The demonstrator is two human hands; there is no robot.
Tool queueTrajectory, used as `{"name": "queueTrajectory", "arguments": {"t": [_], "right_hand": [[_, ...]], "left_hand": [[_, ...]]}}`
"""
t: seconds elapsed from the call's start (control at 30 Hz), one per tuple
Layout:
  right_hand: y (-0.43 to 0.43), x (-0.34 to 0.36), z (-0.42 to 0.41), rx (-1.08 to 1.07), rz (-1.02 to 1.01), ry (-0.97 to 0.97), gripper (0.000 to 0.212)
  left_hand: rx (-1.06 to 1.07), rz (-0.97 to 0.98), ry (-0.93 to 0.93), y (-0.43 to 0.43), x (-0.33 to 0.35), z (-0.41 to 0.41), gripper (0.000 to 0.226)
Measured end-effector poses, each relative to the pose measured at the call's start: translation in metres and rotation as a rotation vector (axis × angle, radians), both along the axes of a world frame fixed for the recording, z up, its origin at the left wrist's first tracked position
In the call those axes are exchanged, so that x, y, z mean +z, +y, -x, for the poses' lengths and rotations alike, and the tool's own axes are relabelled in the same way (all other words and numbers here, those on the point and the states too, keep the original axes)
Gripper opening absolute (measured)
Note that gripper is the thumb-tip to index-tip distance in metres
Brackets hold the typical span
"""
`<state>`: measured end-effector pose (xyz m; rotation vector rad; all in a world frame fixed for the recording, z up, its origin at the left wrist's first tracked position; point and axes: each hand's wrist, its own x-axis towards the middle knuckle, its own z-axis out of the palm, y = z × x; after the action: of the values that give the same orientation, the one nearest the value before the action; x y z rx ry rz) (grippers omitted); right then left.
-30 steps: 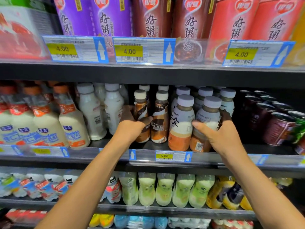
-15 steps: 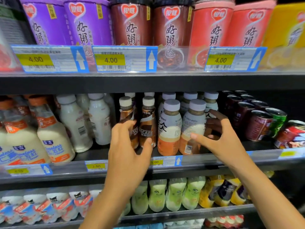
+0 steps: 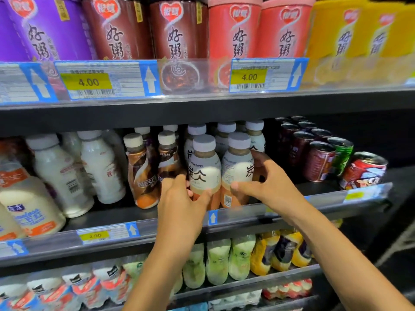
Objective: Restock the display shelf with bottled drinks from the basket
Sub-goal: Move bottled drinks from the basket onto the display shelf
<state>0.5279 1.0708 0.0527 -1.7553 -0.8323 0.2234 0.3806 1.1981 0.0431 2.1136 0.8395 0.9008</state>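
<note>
My left hand [image 3: 179,198] grips the lower part of a grey-capped bottle [image 3: 205,167] at the front edge of the shelf [image 3: 292,207], with the thumb across its front. Just right of that bottle stands its twin [image 3: 235,167]. My right hand [image 3: 267,182] holds the twin, thumb on the label and fingers [image 3: 258,159] curled behind. Left of the grey-capped bottle I see coffee bottles [image 3: 141,176], then white bottles [image 3: 98,169]. Well to its right sit cans [image 3: 318,162].

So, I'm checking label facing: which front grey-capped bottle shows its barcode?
The right grey-capped white-and-orange plastic bottle, gripped by the right hand; the left one faces black characters forward.
</note>
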Motion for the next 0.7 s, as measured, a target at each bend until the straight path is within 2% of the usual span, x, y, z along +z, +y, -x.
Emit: {"name": "queueTrajectory", "arguments": {"t": [0.1, 0.23, 0.33, 0.43, 0.57, 0.7], "right_hand": [[-0.007, 0.002, -0.005, -0.026, 0.023, -0.036, 0.069], [-0.02, 0.002, -0.017, -0.103, 0.087, -0.102, 0.088], [-0.028, 0.003, -0.024, -0.15, 0.102, -0.121, 0.077], [-0.03, 0.002, -0.033, -0.175, 0.177, -0.158, 0.091], [-0.033, 0.002, -0.038, -0.107, 0.182, -0.154, 0.084], [-0.041, 0.003, -0.041, 0.058, 0.127, -0.04, 0.083]], "left_hand": [[-0.018, 0.002, -0.019, -0.006, -0.001, -0.009, 0.037], [-0.052, 0.105, -0.033, -0.017, 0.001, -0.025, 0.051], [0.002, 0.071, 0.073, -0.028, 0.008, -0.037, 0.057], [0.068, -0.011, 0.19, -0.035, 0.011, -0.046, 0.061], [0.076, -0.068, 0.243, -0.035, 0.007, -0.052, 0.074], [0.064, -0.062, 0.19, -0.033, 0.004, -0.051, 0.059]]}}
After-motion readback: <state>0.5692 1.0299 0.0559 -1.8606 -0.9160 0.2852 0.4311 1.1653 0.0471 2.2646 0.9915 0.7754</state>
